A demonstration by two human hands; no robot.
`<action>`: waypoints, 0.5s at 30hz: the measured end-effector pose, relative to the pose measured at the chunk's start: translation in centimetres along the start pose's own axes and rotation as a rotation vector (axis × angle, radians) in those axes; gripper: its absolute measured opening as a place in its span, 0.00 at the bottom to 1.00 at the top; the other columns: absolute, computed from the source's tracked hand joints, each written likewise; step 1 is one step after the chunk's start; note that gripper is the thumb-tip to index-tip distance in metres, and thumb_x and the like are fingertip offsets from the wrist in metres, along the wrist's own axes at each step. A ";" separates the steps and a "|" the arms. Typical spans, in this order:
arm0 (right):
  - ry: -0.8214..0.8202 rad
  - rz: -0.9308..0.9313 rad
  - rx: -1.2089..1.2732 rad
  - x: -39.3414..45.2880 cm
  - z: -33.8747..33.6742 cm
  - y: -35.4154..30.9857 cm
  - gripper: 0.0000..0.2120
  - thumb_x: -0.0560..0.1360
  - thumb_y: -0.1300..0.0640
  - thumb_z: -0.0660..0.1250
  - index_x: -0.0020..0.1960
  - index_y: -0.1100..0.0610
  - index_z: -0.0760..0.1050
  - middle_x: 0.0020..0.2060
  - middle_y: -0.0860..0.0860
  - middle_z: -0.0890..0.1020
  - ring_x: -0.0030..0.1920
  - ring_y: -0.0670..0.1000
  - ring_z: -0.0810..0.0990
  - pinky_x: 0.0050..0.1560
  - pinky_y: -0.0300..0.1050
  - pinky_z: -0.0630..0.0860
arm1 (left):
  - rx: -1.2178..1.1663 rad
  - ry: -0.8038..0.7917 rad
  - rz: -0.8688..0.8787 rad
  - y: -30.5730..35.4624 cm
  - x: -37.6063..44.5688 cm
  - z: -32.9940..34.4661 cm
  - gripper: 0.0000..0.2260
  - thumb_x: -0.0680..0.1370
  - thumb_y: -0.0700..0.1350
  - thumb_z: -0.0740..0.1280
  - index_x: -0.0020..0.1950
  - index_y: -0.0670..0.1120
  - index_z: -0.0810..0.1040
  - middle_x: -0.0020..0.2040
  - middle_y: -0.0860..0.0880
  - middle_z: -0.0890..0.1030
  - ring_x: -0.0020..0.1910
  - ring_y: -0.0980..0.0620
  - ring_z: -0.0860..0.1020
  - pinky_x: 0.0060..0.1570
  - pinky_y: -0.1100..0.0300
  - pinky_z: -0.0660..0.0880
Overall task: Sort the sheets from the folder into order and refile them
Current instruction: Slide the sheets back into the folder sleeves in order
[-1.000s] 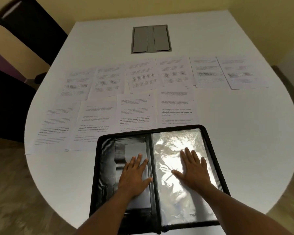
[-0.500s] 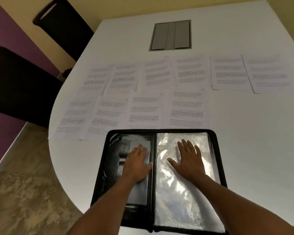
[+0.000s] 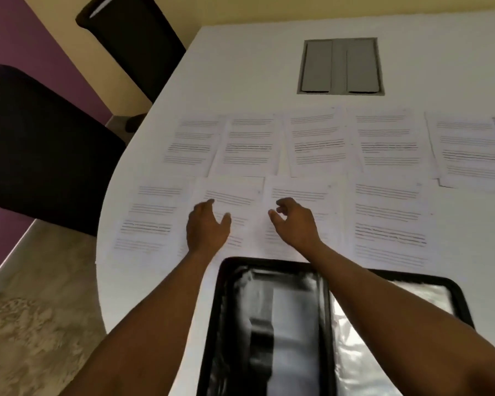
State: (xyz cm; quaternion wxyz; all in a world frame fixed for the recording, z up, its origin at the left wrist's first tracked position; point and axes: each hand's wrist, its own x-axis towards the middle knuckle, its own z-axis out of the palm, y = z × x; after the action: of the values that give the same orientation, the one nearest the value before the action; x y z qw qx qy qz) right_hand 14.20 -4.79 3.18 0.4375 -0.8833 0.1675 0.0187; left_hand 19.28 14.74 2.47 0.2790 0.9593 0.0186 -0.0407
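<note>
Moved off the folder since half a second ago: both hands, now reaching out over the near row of sheets. Wide white table with a rounded left end, filling most of the view. Two black chairs at the far left, beside a purple wall. Black zip folder lying open at the near edge, clear plastic sleeve on its right half, dark inner pocket on its left. Grey hatch set into the far tabletop. Printed sheets spread in two rows between hatch and folder, edges touching or overlapping, text blurred. Left hand over the second near-row sheet from the left, fingers loosely spread, holding nothing. Right hand over the third, fingers loosely curled with thumb apart, holding nothing; contact with paper unclear for either.
</note>
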 end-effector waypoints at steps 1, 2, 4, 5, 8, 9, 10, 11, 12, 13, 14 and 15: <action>-0.008 0.027 0.036 1.8 1.1 -1.4 0.17 0.78 0.50 0.67 0.63 0.58 0.75 0.52 0.52 0.82 0.53 0.49 0.79 0.53 0.37 0.69 | -0.013 0.007 -0.018 -0.8 2.1 -0.5 0.28 0.78 0.54 0.65 0.74 0.45 0.65 0.72 0.43 0.67 0.69 0.43 0.66 0.68 0.51 0.65; -0.015 0.055 0.075 3.5 2.2 -2.7 0.16 0.77 0.51 0.67 0.62 0.58 0.76 0.49 0.50 0.82 0.50 0.47 0.77 0.51 0.34 0.67 | -0.029 0.017 -0.039 -1.5 4.2 -1.0 0.28 0.78 0.54 0.66 0.74 0.45 0.65 0.72 0.43 0.67 0.69 0.43 0.66 0.67 0.50 0.66; -0.022 0.116 0.165 6.9 4.5 -5.1 0.13 0.77 0.52 0.68 0.59 0.56 0.76 0.45 0.48 0.80 0.47 0.46 0.76 0.51 0.35 0.69 | -0.053 0.037 -0.082 -3.1 8.4 -1.7 0.28 0.77 0.54 0.66 0.74 0.45 0.65 0.71 0.43 0.67 0.69 0.43 0.66 0.67 0.49 0.67; -0.029 0.156 0.211 8.6 5.7 -6.1 0.12 0.76 0.51 0.69 0.57 0.54 0.77 0.44 0.47 0.80 0.46 0.46 0.77 0.52 0.38 0.72 | -0.061 0.048 -0.102 -3.9 10.4 -2.0 0.28 0.77 0.53 0.67 0.74 0.45 0.65 0.71 0.43 0.67 0.69 0.43 0.66 0.67 0.48 0.67; -0.053 0.294 0.383 13.5 9.9 -8.3 0.08 0.71 0.51 0.72 0.48 0.49 0.76 0.46 0.52 0.84 0.46 0.52 0.83 0.54 0.49 0.81 | -0.083 0.086 -0.184 -6.4 16.6 -3.1 0.29 0.76 0.52 0.68 0.74 0.45 0.65 0.70 0.42 0.68 0.68 0.42 0.67 0.66 0.47 0.68; -0.050 0.319 0.415 14.8 11.1 -8.7 0.08 0.70 0.51 0.72 0.45 0.48 0.75 0.47 0.54 0.84 0.47 0.54 0.84 0.54 0.51 0.81 | -0.092 0.094 -0.213 -7.1 18.2 -3.4 0.29 0.76 0.52 0.68 0.74 0.45 0.65 0.70 0.42 0.68 0.68 0.42 0.67 0.66 0.47 0.68; -0.036 0.326 0.421 16.1 12.2 -9.0 0.08 0.69 0.52 0.72 0.45 0.48 0.74 0.48 0.54 0.84 0.49 0.55 0.84 0.55 0.52 0.81 | -0.097 0.099 -0.244 -7.8 19.8 -3.8 0.29 0.76 0.52 0.69 0.74 0.44 0.65 0.70 0.42 0.67 0.68 0.41 0.67 0.66 0.47 0.68; -0.020 0.324 0.407 17.4 13.3 -9.6 0.08 0.70 0.52 0.72 0.46 0.49 0.75 0.48 0.54 0.84 0.50 0.55 0.83 0.55 0.51 0.80 | -0.100 0.099 -0.276 -8.5 21.6 -4.0 0.30 0.76 0.52 0.69 0.74 0.44 0.64 0.71 0.42 0.67 0.69 0.41 0.66 0.66 0.46 0.68; -0.012 0.323 0.388 18.4 14.0 -10.2 0.09 0.71 0.53 0.72 0.49 0.51 0.76 0.49 0.52 0.83 0.50 0.54 0.82 0.56 0.49 0.80 | -0.096 0.098 -0.306 -9.2 23.2 -4.3 0.31 0.75 0.52 0.69 0.74 0.44 0.63 0.71 0.41 0.66 0.69 0.41 0.65 0.65 0.46 0.67; -0.007 0.325 0.359 19.5 14.6 -10.7 0.09 0.72 0.55 0.71 0.51 0.54 0.75 0.46 0.51 0.81 0.48 0.52 0.81 0.54 0.46 0.79 | -0.086 0.095 -0.330 -9.8 24.6 -4.4 0.32 0.75 0.53 0.70 0.75 0.43 0.63 0.71 0.41 0.66 0.70 0.40 0.65 0.65 0.45 0.67; -0.002 0.331 0.320 20.5 15.2 -11.0 0.07 0.73 0.56 0.70 0.49 0.56 0.75 0.42 0.49 0.78 0.45 0.50 0.78 0.49 0.44 0.78 | -0.069 0.089 -0.350 -10.3 25.8 -4.6 0.33 0.75 0.54 0.70 0.75 0.43 0.62 0.71 0.40 0.66 0.70 0.40 0.65 0.65 0.45 0.67; 0.002 0.337 0.286 21.4 15.6 -11.4 0.06 0.74 0.58 0.70 0.45 0.57 0.72 0.36 0.48 0.74 0.41 0.49 0.75 0.42 0.42 0.76 | -0.050 0.081 -0.369 -10.8 27.0 -4.8 0.34 0.74 0.55 0.70 0.74 0.42 0.62 0.71 0.40 0.66 0.70 0.39 0.65 0.65 0.45 0.67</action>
State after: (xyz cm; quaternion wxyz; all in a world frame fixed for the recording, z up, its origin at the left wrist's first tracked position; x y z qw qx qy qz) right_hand 39.69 7.83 -1.54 0.5489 -0.7717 0.3142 0.0666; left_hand 45.85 26.77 -1.69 0.2894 0.9332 0.2067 -0.0518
